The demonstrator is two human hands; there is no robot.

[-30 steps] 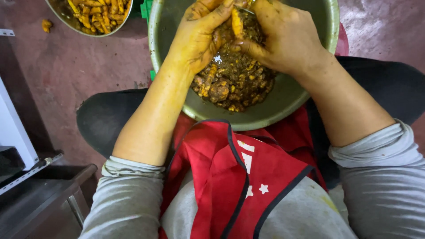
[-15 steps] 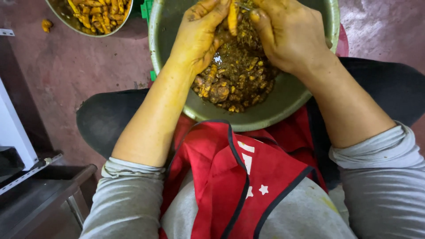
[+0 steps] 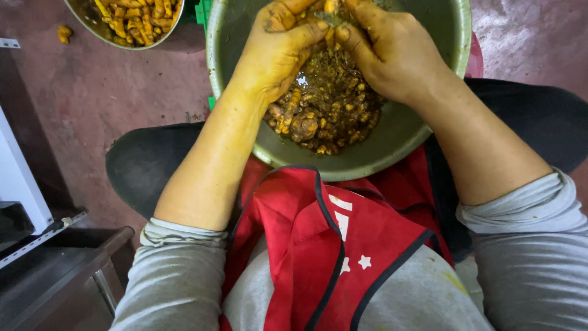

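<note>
Both grips close on one small turmeric root [image 3: 331,7] at top centre: left hand [image 3: 275,52], right hand [image 3: 392,52]; it looks firm, muddy-slick, best pinched by the ends over the bowl [image 3: 392,147].

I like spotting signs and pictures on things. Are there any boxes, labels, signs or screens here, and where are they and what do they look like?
No boxes, signs or screens show.
Printed apron: on the person's lap, below the big metal bowl; red with dark edging, white block shapes and two small white stars.
White panel: at the left edge, plain, no marking visible.
Both hands, left hand and right hand, work stained yellow pieces over the bowl.
</note>
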